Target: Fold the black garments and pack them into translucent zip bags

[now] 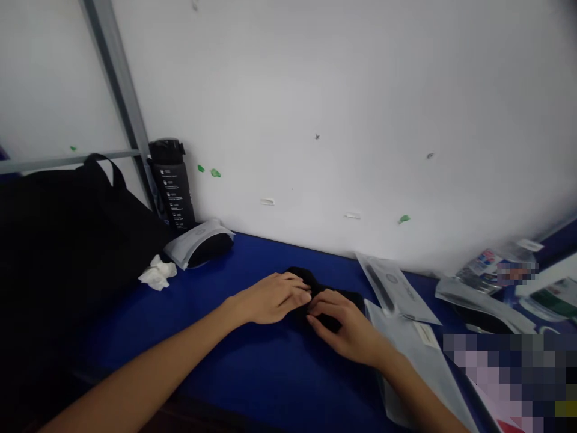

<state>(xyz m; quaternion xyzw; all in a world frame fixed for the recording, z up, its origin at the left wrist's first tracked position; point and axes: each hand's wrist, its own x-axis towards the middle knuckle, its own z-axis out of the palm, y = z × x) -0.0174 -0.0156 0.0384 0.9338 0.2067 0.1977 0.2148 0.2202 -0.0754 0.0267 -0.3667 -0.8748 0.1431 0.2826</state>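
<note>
A soft black cloth item [303, 275] lies bunched on the blue tabletop [252, 367], near the middle of the head view; its exact kind does not show. My left hand [269, 298] rests over its left side, fingers together and gripping the fabric. From the right, my right hand [345, 325] has curled fingers closed on the same cloth, the fingertips of both hands almost meeting. Part of the cloth is hidden beneath the hands. Just right of it lies a frosted plastic zip pouch [410, 376], partly under my right forearm.
A black bag [76, 240] fills the left side, beside a crumpled tissue [157, 273]. Behind are a dark bottle [174, 186] and a pouch with a black item [201, 240]. More pouches [399, 288] and a clear plastic bottle [489, 264] lie right. A white wall [338, 120] stands behind.
</note>
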